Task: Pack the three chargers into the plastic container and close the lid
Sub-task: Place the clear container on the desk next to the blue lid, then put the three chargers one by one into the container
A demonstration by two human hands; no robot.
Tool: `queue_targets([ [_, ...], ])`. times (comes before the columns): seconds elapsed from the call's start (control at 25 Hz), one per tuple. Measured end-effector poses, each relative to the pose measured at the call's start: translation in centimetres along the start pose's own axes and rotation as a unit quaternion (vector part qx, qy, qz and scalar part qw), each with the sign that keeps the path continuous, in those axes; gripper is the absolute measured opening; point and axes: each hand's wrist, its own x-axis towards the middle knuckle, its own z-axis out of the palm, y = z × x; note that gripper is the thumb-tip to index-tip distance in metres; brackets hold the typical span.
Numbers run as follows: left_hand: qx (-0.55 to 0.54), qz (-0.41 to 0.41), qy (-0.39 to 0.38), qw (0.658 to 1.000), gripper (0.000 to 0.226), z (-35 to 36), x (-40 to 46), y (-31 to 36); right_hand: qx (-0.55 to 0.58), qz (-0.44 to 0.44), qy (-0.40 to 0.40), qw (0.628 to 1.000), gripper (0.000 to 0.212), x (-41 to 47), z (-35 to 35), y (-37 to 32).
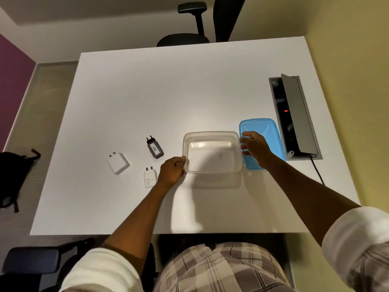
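Observation:
A clear plastic container (212, 135) stands open and empty on the white table (168, 91). My left hand (171, 170) grips its left wall near the front corner. My right hand (255, 149) holds its right rim, fingers curled over the edge. The blue lid (263, 127) lies flat just right of the container, partly under my right hand. Left of the container lie three chargers: a black one with a label (155, 148), a large white one (118, 163), and a small white one (149, 177) beside my left wrist.
An open grey cable hatch (294, 114) is set into the table at the far right, with a black cable running off the edge. A black office chair (189, 24) stands behind the table. A dark bag (12, 173) lies on the floor at left.

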Motion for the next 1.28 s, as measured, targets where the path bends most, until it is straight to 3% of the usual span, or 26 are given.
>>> queue_targets([
  [0.08, -0.003, -0.005, 0.003, 1.000, 0.052, -0.1, 0.1, -0.4, -0.004, -0.007, 0.005, 1.000, 0.008, 0.2, 0.1, 0.2],
  [0.24, -0.028, -0.016, 0.019, 0.999, 0.029, -1.1, -0.6, -1.8, -0.066, -0.055, 0.059, 0.995, 0.015, 0.7, 0.1, 1.0],
  [0.44, -0.010, -0.018, 0.070, 0.997, 0.020, -4.6, -2.0, -4.6, -0.073, -0.171, 0.213, 0.959, 0.023, -0.8, 1.8, -0.3],
  [0.56, 0.031, -0.023, 0.097, 0.995, 0.021, -6.7, -2.3, -6.9, -0.060, -0.277, 0.225, 0.932, 0.023, -2.9, 5.0, -2.5],
  [0.68, 0.045, -0.033, 0.120, 0.991, 0.024, -8.7, -2.6, -9.1, -0.070, -0.356, 0.189, 0.912, 0.023, -5.9, 10.2, -4.6],
  [0.76, 0.054, -0.042, 0.138, 0.988, 0.026, -9.6, -2.7, -10.5, -0.100, -0.393, 0.110, 0.907, 0.021, -7.8, 14.4, -4.4],
  [0.92, 0.083, -0.048, 0.126, 0.987, 0.024, -10.3, -2.5, -13.4, -0.180, -0.330, -0.073, 0.924, 0.018, -10.1, 22.3, -1.6],
  [1.08, 0.196, 0.000, 0.093, 0.976, 0.029, -10.3, -2.3, -15.6, -0.365, -0.205, -0.169, 0.893, 0.058, -9.8, 26.9, 1.2],
  [1.2, 0.248, -0.006, 0.070, 0.966, 0.052, -10.1, -2.1, -16.4, -0.439, -0.147, -0.177, 0.869, 0.088, -8.8, 28.7, 2.2],
  [1.28, 0.271, -0.002, 0.047, 0.961, 0.064, -9.8, -2.3, -17.0, -0.474, -0.141, -0.178, 0.850, 0.097, -8.4, 29.6, 2.6],
])
